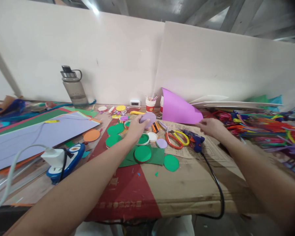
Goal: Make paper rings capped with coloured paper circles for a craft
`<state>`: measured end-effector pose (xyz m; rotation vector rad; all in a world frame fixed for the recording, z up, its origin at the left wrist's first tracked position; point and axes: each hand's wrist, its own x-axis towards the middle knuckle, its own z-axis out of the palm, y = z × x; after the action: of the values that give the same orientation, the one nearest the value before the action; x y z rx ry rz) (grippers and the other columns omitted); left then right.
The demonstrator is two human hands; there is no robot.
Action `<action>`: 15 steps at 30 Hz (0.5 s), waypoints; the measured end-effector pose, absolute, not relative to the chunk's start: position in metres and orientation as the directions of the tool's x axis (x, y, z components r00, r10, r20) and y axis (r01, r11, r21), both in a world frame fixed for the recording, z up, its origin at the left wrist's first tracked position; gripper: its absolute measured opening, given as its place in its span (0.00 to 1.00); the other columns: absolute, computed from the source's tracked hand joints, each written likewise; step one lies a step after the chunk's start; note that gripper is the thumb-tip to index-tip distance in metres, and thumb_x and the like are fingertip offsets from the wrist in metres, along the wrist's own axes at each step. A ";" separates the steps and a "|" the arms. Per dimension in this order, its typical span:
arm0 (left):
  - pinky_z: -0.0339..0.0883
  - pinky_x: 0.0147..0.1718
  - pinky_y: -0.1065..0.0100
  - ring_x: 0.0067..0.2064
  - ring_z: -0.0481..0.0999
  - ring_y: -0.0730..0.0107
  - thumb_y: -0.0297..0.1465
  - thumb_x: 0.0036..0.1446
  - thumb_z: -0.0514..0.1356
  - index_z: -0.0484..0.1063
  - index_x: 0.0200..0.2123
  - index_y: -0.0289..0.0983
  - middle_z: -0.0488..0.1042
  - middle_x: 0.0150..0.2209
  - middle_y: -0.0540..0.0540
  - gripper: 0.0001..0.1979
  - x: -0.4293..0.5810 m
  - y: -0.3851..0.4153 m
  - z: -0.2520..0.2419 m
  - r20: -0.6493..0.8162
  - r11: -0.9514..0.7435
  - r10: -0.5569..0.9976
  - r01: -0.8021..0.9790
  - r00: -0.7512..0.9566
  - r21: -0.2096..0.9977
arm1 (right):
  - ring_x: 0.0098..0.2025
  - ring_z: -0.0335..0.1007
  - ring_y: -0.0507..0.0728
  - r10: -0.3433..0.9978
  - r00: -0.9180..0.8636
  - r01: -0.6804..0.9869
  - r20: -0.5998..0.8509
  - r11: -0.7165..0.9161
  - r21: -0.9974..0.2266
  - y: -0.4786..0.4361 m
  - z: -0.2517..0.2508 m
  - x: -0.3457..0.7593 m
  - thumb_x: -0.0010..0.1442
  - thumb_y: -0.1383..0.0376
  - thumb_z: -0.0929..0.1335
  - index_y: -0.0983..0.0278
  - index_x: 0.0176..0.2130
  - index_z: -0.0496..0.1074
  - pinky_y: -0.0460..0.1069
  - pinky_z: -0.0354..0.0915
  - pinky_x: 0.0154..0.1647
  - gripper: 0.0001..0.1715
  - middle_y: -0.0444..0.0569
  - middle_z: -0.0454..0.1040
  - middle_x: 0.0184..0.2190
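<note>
My left hand (137,127) holds a pale purple disc (148,120) by its edge above the middle of the table. On the right, my right hand (207,126) pinches the lower right corner of a bright purple sheet (178,109), which stands curved near the wall. Several green discs (142,153) lie below and left of my left hand, some on a dark green strip (157,156). A flat lilac disc (161,143) and a white ring (152,136) are near them. Between my hands lie red-handled scissors (174,141) and yellow-handled scissors (183,137).
A blue glue gun (198,143) with a black cable lies right of the scissors. Paper sheets (44,131), a power strip (75,157) and a bottle (75,88) are at the left. Colourful craft stems (265,127) fill the right. A paper cup (150,105) stands at the back.
</note>
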<state>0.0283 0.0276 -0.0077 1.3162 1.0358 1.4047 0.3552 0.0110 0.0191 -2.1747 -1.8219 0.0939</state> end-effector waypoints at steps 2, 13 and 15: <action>0.71 0.23 0.73 0.34 0.73 0.70 0.31 0.47 0.63 0.73 0.39 0.34 0.74 0.36 0.46 0.13 0.027 0.028 -0.005 0.223 -0.224 0.974 -0.079 -0.026 0.971 | 0.31 0.73 0.60 0.987 0.108 0.989 0.116 -0.095 -0.109 -0.015 0.012 0.346 0.60 0.51 0.64 0.63 0.26 0.72 0.50 0.60 0.30 0.20 0.52 0.75 0.25; 0.65 0.21 0.76 0.29 0.71 0.73 0.26 0.43 0.65 0.73 0.36 0.33 0.74 0.32 0.47 0.13 0.020 0.030 0.003 0.217 -0.220 0.975 -0.092 -0.042 0.971 | 0.30 0.73 0.58 0.928 0.339 0.904 0.156 -0.276 -0.327 -0.043 -0.030 0.319 0.52 0.61 0.71 0.69 0.47 0.69 0.48 0.62 0.28 0.24 0.53 0.76 0.31; 0.62 0.20 0.77 0.28 0.70 0.74 0.26 0.42 0.66 0.74 0.35 0.33 0.74 0.29 0.48 0.13 0.018 0.033 0.002 0.221 -0.224 0.974 -0.085 -0.047 0.971 | 0.24 0.69 0.56 0.898 0.431 0.826 0.092 -0.351 -0.441 -0.041 -0.026 0.320 0.48 0.63 0.72 0.68 0.41 0.72 0.47 0.60 0.22 0.20 0.48 0.73 0.23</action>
<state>0.0180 0.0329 0.0025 1.2846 1.0545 1.4421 0.3195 -0.0414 -0.0258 -2.2668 -1.4609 0.2303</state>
